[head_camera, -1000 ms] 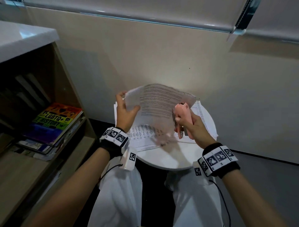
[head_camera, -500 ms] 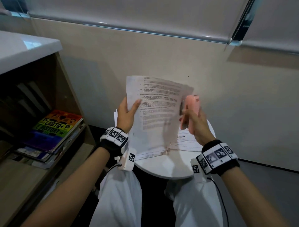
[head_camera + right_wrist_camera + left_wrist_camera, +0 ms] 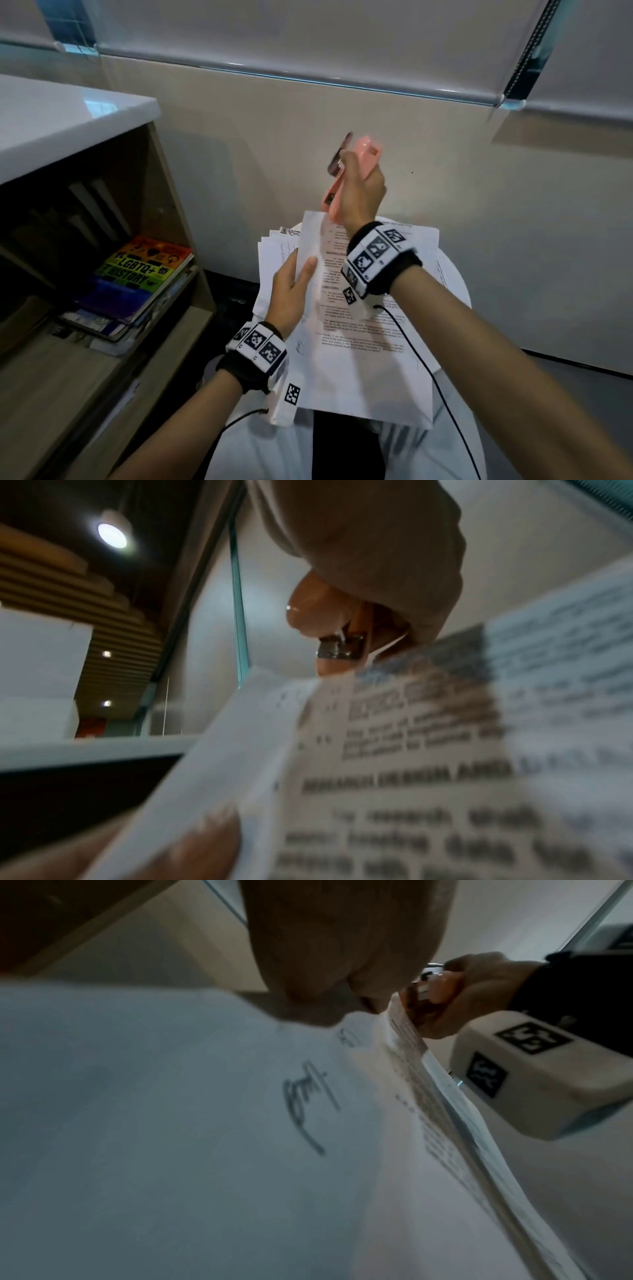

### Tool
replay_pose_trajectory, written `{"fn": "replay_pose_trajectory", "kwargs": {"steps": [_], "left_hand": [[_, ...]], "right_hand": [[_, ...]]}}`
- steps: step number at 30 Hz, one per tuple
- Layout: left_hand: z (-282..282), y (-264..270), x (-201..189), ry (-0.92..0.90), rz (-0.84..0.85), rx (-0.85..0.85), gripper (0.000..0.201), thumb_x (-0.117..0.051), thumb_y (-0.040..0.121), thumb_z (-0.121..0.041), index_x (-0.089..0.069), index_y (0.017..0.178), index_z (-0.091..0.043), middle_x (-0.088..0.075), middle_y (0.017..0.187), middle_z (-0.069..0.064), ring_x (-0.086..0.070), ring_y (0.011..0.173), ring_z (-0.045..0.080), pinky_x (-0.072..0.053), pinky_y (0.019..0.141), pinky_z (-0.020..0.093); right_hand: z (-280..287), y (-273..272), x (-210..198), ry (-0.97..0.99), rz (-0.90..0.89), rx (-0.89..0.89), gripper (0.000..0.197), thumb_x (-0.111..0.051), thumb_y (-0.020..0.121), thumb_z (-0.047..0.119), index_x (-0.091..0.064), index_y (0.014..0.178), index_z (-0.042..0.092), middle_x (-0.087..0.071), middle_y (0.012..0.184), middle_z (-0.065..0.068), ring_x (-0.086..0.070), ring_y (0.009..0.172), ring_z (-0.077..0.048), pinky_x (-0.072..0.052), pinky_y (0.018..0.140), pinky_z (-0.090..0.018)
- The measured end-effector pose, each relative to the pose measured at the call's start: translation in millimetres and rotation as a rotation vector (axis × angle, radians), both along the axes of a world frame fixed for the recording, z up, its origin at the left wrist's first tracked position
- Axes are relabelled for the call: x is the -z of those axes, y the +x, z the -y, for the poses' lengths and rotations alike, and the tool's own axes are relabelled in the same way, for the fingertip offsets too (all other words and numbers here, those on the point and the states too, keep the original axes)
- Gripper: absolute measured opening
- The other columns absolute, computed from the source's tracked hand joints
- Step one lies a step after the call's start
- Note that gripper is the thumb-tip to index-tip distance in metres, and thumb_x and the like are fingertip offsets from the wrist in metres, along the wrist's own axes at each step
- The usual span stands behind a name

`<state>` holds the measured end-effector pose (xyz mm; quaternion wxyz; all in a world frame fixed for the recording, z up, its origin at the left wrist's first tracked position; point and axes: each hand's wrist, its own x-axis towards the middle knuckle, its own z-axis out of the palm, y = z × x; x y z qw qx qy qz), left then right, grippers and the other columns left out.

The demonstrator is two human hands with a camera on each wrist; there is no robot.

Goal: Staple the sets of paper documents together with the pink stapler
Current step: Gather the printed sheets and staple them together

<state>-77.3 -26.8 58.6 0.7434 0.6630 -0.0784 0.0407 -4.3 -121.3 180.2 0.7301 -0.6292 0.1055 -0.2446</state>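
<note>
My left hand (image 3: 293, 294) pinches a set of printed sheets (image 3: 363, 342) at its left edge, thumb on top; it slopes over my lap. A handwritten mark shows on the sheets (image 3: 171, 1137) in the left wrist view. My right hand (image 3: 361, 195) grips the pink stapler (image 3: 349, 171) above the set. The stapler's lower end touches the top left corner of the sheets. From the right wrist, the stapler's (image 3: 330, 634) metal mouth sits at the paper's (image 3: 411, 750) top edge. Whether paper lies between the jaws I cannot tell.
More loose sheets (image 3: 274, 263) lie on the small round white table (image 3: 460, 291) under the held set. A wooden shelf with stacked books (image 3: 144, 274) stands close on the left under a white counter (image 3: 68, 116). The wall rises right behind the table.
The paper set has come down from upright to a low slope over my lap. My right hand has carried the stapler up and left to the set's top left corner.
</note>
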Motion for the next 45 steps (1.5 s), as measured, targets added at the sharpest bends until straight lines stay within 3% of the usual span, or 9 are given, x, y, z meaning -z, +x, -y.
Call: {"fn": "replay_pose_trajectory", "kwargs": {"steps": [13,17,19,21,26,32,37,43,45], "left_hand": [[-7.5,8.7,-0.5,0.081,0.055,-0.021,0.025,-0.045,0.099,-0.024,-0.057,0.12,-0.016,-0.07,0.11,0.0,-0.067,0.105,0.017,-0.053,0.094,0.043],[-12.2,14.9,6.7,0.1,0.012,-0.014,0.026,-0.045,0.099,-0.025,-0.056,0.12,-0.014,-0.069,0.111,0.003,-0.068,0.102,0.022,-0.055,0.09,0.047],[-14.2,17.3,11.4,0.088,-0.007,-0.018,0.028,-0.045,0.099,-0.027,-0.055,0.123,-0.016,-0.068,0.115,0.002,-0.067,0.105,0.021,-0.055,0.091,0.047],[-13.0,19.7,13.1,0.059,-0.019,-0.027,0.03,-0.044,0.099,-0.027,-0.054,0.126,-0.015,-0.067,0.117,0.001,-0.066,0.107,0.019,-0.055,0.092,0.043],[3.2,31.9,20.0,0.01,-0.028,0.0,0.035,-0.044,0.099,-0.029,-0.051,0.131,-0.016,-0.064,0.125,-0.001,-0.062,0.115,0.015,-0.052,0.095,0.034],[20.4,54.6,40.4,0.188,-0.164,-0.023,0.002,-0.057,0.093,-0.013,-0.059,0.093,-0.015,-0.064,0.092,0.001,-0.062,0.074,0.013,-0.053,0.057,0.024],[-9.7,85.1,83.6,0.777,-0.42,-0.299,0.046,-0.074,0.079,-0.028,-0.055,0.114,-0.005,-0.042,0.126,0.013,-0.035,0.122,0.031,-0.043,0.098,0.042],[-18.9,108.2,101.3,1.026,-0.516,-0.381,0.076,-0.078,0.071,-0.041,-0.041,0.124,0.0,-0.027,0.134,0.017,-0.029,0.122,0.037,-0.033,0.101,0.047],[-17.2,112.5,103.2,1.037,-0.525,-0.395,0.076,-0.079,0.071,-0.04,-0.041,0.124,0.0,-0.028,0.134,0.017,-0.03,0.123,0.036,-0.033,0.1,0.046]], "right_hand": [[-20.5,5.2,20.3,-0.338,-0.001,-0.04,0.021,-0.059,0.073,0.038,-0.058,0.063,0.02,-0.057,0.056,0.007,-0.054,0.053,-0.01,-0.043,0.056,-0.025],[7.5,-9.5,1.5,-0.27,-0.02,0.044,0.041,-0.06,0.07,0.045,-0.056,0.104,0.022,-0.058,0.088,0.011,-0.048,0.093,0.002,-0.036,0.103,-0.039],[39.8,-19.8,1.2,-0.255,-0.054,0.128,0.067,-0.057,0.069,0.047,-0.044,0.13,0.022,-0.052,0.122,0.004,-0.043,0.117,-0.01,-0.026,0.112,-0.047],[77.3,-36.0,10.9,-0.191,-0.112,0.111,0.076,-0.057,0.068,0.054,-0.045,0.135,0.02,-0.048,0.136,-0.011,-0.048,0.122,-0.029,-0.044,0.098,-0.042],[137.1,-102.5,65.3,-0.126,-0.437,-0.371,0.035,-0.043,0.094,0.032,-0.068,0.085,0.01,-0.07,0.073,-0.011,-0.064,0.061,-0.027,-0.051,0.053,-0.027],[179.5,-86.2,107.4,-0.305,-0.692,-0.186,0.02,-0.058,0.088,0.024,-0.064,0.086,0.004,-0.063,0.073,-0.012,-0.058,0.059,-0.022,-0.045,0.055,-0.026],[225.7,-17.7,119.0,-0.265,-0.712,-0.119,0.026,-0.061,0.09,0.03,-0.059,0.075,0.008,-0.059,0.072,-0.011,-0.053,0.056,-0.023,-0.044,0.052,-0.026],[248.7,49.0,175.4,-0.483,-0.831,-0.063,0.026,-0.069,0.08,0.028,-0.067,0.078,0.002,-0.068,0.086,-0.02,-0.058,0.066,-0.028,-0.047,0.063,-0.035],[252.2,60.6,199.4,-0.617,-0.907,-0.061,0.045,-0.069,0.071,0.046,-0.069,0.083,0.002,-0.067,0.105,-0.023,-0.06,0.084,-0.031,-0.047,0.077,-0.036]]}}
